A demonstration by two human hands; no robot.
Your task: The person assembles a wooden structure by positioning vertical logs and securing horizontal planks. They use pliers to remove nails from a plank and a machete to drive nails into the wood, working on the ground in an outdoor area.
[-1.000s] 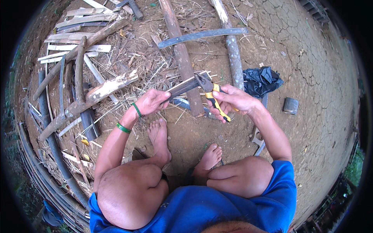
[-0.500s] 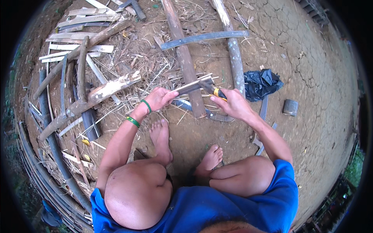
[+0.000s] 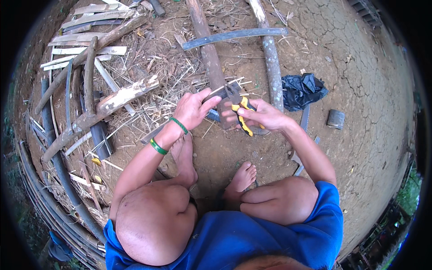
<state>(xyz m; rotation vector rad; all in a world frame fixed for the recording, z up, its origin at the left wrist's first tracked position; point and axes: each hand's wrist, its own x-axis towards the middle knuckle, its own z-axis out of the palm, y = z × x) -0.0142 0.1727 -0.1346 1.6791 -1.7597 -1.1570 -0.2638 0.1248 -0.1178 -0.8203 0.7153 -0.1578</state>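
My left hand [image 3: 192, 109] is closed round a dark split-bamboo strip [image 3: 155, 133], which runs slantwise beneath the wrist and out past the thumb. In my right hand [image 3: 266, 116] are pliers [image 3: 243, 120] with yellow and black handles. Their handles are spread apart, one between thumb and palm, and the fingers reach behind them. The dark jaws lie against the strip's far end; whether they pinch anything there I cannot tell. Below that end, a brown pole [image 3: 208, 63] lies on the ground, its near end partly behind my right fingers.
Across the brown pole and a paler pole [image 3: 271, 67] rests a flat bamboo slat [image 3: 234, 37]. A black plastic bag [image 3: 304, 92], a saw [image 3: 305, 119] and a short bamboo piece [image 3: 335, 119] lie to the right. At left are logs [image 3: 128, 95] and several split strips.
The plier handles have opened from a closed grip, and my right fingers have loosened. My left hand and the strip have shifted slightly right and inward; the strip's near part now shows beneath the wrist.
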